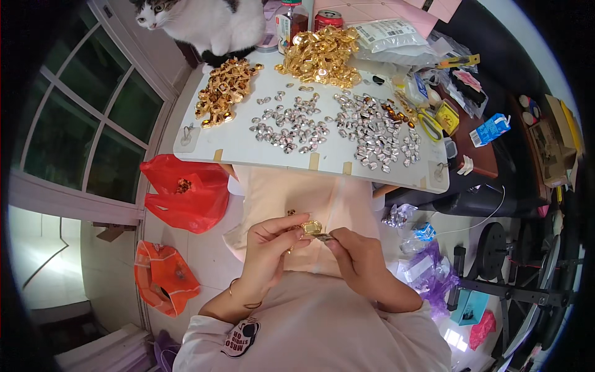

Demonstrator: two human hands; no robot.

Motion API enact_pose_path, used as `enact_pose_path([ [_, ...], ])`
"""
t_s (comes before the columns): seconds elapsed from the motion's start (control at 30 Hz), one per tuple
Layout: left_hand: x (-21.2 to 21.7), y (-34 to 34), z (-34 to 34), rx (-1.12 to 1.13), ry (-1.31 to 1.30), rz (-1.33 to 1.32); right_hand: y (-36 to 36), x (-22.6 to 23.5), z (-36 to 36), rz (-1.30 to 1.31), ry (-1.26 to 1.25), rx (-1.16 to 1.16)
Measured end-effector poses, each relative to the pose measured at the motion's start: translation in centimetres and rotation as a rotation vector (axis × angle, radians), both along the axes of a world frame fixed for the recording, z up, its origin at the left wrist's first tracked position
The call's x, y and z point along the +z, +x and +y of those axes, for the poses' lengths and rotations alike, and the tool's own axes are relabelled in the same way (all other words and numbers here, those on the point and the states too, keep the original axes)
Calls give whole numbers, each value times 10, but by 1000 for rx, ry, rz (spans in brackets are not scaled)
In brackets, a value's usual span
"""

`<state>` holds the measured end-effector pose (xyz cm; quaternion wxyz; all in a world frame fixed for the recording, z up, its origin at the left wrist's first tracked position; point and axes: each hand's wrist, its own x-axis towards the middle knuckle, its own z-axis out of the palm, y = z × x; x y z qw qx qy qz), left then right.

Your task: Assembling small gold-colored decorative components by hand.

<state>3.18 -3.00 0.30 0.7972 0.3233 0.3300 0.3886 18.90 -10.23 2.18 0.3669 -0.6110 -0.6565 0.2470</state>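
Held close to my body, my left hand (268, 245) is closed around a shiny gold metal piece (312, 227), which looks like a jewellery setting with a rectangular face. My right hand (359, 259) pinches a small flat grey metal thing (323, 237), its tip against the gold piece's right side. Most of that grey thing is hidden by my fingers, so its kind is unclear. Beyond my hands, silvery faceted stones lie on the white table in a left group (290, 127) and a right group (375, 133). Gold pieces form a tall heap (319, 57) and a left pile (224, 92).
A cat (211, 28) sits at the table's (266, 152) far left corner. Yellow-handled scissors (429, 124), a red can (328, 20), a bottle (291, 25) and plastic packages (393, 40) crowd the back and right. A red bag (186, 208) and orange bag (162, 279) are on the floor.
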Motion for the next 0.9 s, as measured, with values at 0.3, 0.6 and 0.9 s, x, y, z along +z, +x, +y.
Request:
enact_pose_path([
  [0.3,-5,4,-5,71,141,31,-7,-8,4,-98,37,-32],
  [0.6,-2,7,-1,48,23,57,3,-34,7,-830,466,-19],
  [0.9,-9,8,11,56,3,102,77,-6,19,-360,292,-302],
])
